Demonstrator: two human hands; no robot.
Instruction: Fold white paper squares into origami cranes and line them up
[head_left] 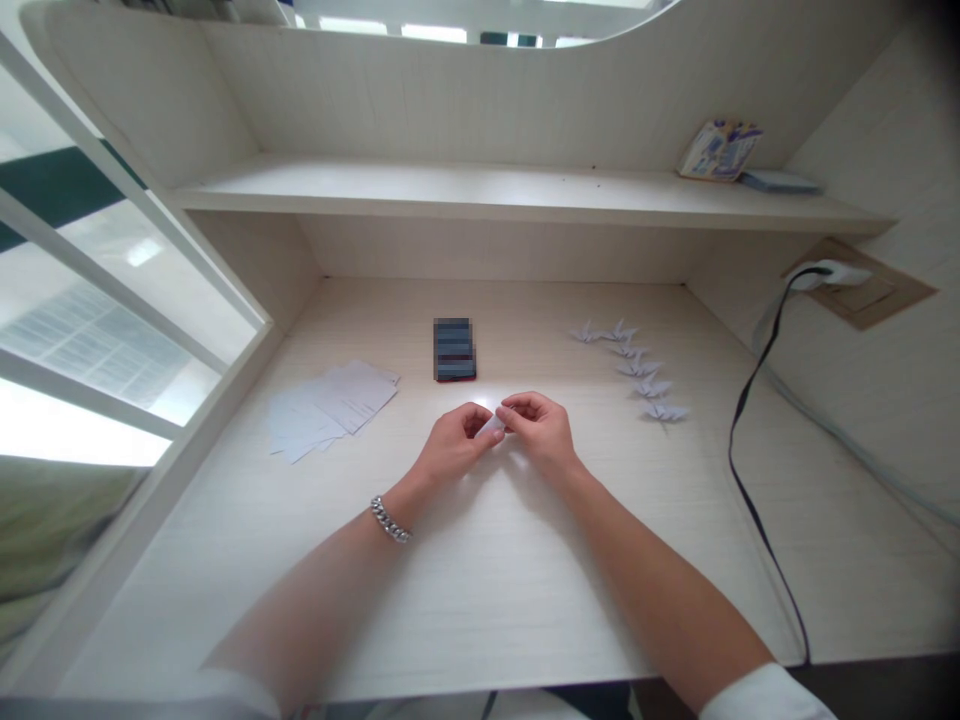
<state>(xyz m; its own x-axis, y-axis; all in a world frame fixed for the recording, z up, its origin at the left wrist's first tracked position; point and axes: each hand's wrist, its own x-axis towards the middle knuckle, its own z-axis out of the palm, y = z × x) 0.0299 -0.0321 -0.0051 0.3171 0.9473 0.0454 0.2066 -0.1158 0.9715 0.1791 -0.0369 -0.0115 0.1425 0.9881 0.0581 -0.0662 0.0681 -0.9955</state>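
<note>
Over the middle of the desk, my left hand (pixel 456 440) and my right hand (pixel 541 428) meet at a small folded piece of white paper (pixel 491 424). Both pinch it between thumb and fingers, and the fingers hide part of it. A silver chain bracelet (pixel 390 520) circles my left wrist. Off to the left lies a fanned pile of white paper sheets (pixel 337 405). Several folded white paper cranes (pixel 641 368) form a slanting row to the right of my hands. Just beyond my hands is a dark phone-like rectangle (pixel 454 350), its face blurred out.
A black cable (pixel 739 460) runs from a wall socket (pixel 862 285) down across the desk's right side. Above the desk's back, a shelf (pixel 450 185) holds a colourful box (pixel 720 150) and a flat bluish item (pixel 780 181). White rails (pixel 112 270) border the left.
</note>
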